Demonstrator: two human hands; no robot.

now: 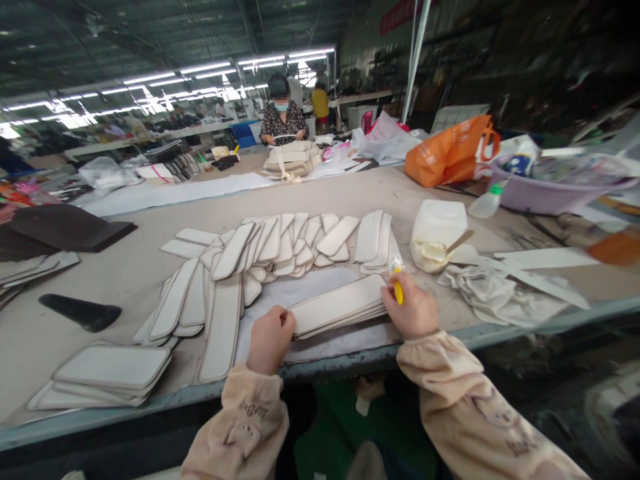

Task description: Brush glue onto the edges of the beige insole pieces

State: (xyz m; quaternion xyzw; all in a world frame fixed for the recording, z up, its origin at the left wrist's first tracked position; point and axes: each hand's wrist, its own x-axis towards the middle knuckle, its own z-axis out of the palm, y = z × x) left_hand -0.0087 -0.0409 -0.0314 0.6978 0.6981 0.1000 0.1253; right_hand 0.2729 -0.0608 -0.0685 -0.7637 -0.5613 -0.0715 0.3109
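In front of me lies a fanned stack of long white panels (345,303) with rounded corners and brownish edges. My left hand (269,337) is closed on the stack's left end, thumb and fingers pinched at the corner. At the right end, my right hand (414,308) is closed around a small yellow-handled brush (399,288), with fingertips also against the panels. The brush's pale tip points up and is too blurred to make out well. Behind the stack, many similar white panels (280,243) lie overlapping in a curved row, running down to the left.
A white plastic jug (440,223) with a cut opening and a stick stands right, beside a crumpled cloth (490,293). Farther back are an orange bag (447,153) and a purple basin (555,190). A black tool (80,312) lies left. A co-worker (284,123) sits opposite.
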